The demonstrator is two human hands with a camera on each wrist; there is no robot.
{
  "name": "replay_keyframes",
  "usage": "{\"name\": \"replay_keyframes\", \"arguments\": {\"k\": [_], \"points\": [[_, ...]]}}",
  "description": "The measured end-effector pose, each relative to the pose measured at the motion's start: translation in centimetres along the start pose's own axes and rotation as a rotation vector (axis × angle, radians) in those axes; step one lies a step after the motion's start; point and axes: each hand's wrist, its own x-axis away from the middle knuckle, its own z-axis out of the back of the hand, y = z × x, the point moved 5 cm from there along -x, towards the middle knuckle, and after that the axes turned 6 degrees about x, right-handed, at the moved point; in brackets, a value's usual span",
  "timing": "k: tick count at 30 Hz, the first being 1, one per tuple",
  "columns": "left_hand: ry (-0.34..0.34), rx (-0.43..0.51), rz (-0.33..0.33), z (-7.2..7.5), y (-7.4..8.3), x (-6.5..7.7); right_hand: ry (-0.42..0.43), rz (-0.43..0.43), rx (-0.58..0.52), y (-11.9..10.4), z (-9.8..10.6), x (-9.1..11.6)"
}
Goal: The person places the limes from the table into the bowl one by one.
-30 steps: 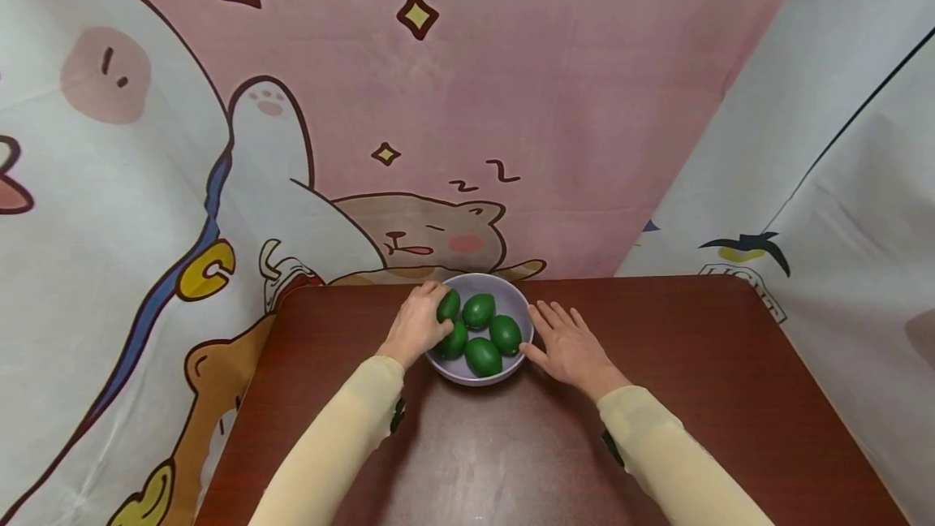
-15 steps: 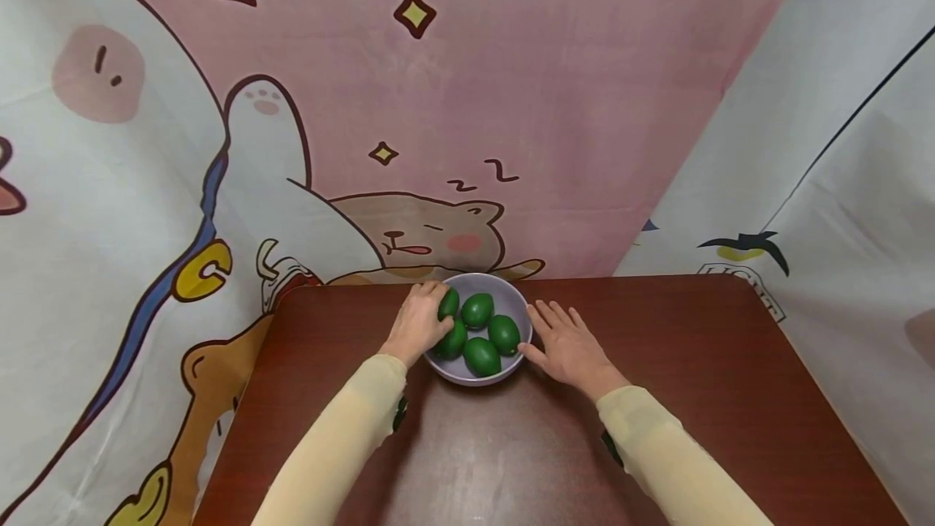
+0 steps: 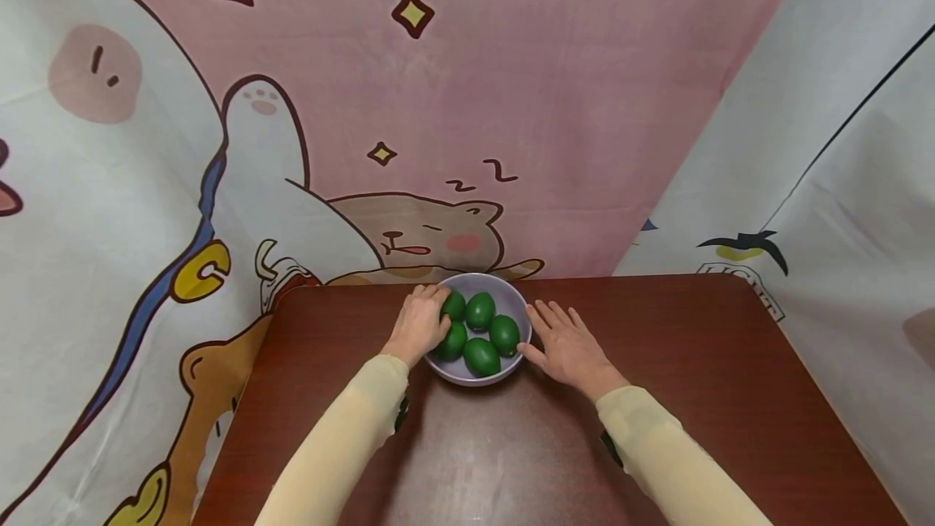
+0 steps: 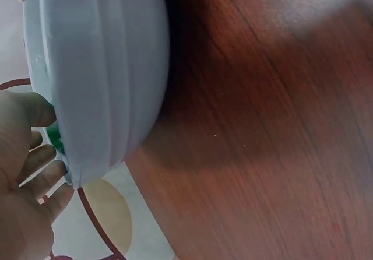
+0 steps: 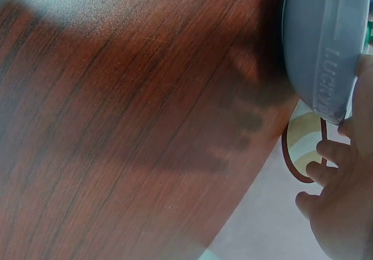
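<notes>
A pale purple bowl (image 3: 476,382) stands near the table's far edge with several lime-like green fruits (image 3: 480,312) in it. At its left rim is my left hand (image 3: 418,320), thumb and fingers spread and loosely bent beside the far-left fruit (image 3: 454,306). The left wrist view shows fingertips at the bowl wall (image 4: 111,73) and a bit of green (image 4: 55,135) behind the rim; their contact is partly hidden. My right hand (image 3: 571,351) lies along the right rim, fingers extended. From the right wrist, raised letters show on the bowl's side (image 5: 329,79).
The dark red-brown wooden table (image 3: 475,461) carries the bowl. Directly behind its far edge hangs a pink and white cartoon cloth (image 3: 555,104). Another white cloth wall (image 3: 862,209) closes in the right side.
My left fingers have drawn back slightly from the far-left fruit, which now shows more fully and sits a little farther right in the bowl. The right hand stays put.
</notes>
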Motion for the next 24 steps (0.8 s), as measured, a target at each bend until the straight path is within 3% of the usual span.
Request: {"name": "replay_keyframes", "arguments": {"k": [24], "points": [[-0.017, 0.002, -0.019, -0.28, -0.23, 0.97, -0.011, -0.008, -0.011, -0.15, 0.2, -0.03]]}}
